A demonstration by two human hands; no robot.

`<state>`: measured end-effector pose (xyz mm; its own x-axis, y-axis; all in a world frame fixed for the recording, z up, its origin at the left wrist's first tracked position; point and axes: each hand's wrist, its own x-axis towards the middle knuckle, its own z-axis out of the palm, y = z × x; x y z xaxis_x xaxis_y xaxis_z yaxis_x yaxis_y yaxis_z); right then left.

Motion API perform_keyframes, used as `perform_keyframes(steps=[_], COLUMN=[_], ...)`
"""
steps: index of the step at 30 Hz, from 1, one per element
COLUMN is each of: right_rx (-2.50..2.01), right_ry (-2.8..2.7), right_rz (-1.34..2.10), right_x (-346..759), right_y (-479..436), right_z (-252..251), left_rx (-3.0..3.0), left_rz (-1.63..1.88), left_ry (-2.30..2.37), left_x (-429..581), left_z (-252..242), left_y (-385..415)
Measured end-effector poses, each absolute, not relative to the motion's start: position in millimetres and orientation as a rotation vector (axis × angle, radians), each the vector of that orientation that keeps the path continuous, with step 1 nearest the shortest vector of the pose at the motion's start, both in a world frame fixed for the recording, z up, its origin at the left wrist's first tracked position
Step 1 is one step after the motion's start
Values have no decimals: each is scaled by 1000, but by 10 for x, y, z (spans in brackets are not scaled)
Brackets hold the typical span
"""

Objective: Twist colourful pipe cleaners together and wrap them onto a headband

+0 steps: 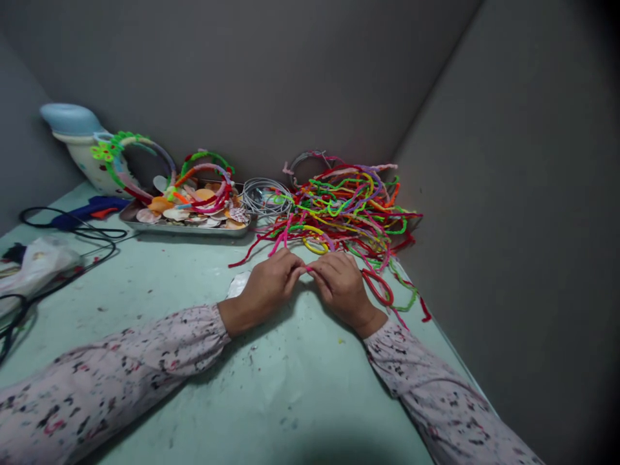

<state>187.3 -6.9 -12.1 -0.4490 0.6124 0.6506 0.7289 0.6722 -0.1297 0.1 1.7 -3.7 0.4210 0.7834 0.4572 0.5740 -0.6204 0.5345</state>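
My left hand [270,284] and my right hand [341,284] rest on the pale green table [271,387], fingertips pinched together around a thin pink pipe cleaner [306,268] between them. Just beyond my hands lies a tangled heap of pipe cleaners [349,206] in red, green, yellow, pink and purple. A yellow ring [316,245] lies at the heap's near edge. A red loop [378,287] lies beside my right wrist. A white flat piece [238,284] peeks out under my left hand.
A metal tray [186,226] of shells and wrapped hoops stands back left, a coil of grey wire [266,196] beside it. A blue glue gun [90,212] with black cord, a white-and-blue appliance [80,145] and a plastic bag [36,265] sit left. Grey walls close in behind and right.
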Motion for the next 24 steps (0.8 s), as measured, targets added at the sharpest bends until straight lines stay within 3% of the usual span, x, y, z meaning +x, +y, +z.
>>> perform_keyframes(steps=[9, 24], right_rx=[-986, -1008], right_ry=[-2205, -1878], right_rz=[-241, -36], right_x=[1872, 1887], right_y=[-73, -30], right_z=[-114, -125], left_rx=[2388, 1999], left_rz=[976, 1470], left_ry=[1205, 1112], left_x=[-10, 29], left_z=[-24, 14], left_y=[-4, -62])
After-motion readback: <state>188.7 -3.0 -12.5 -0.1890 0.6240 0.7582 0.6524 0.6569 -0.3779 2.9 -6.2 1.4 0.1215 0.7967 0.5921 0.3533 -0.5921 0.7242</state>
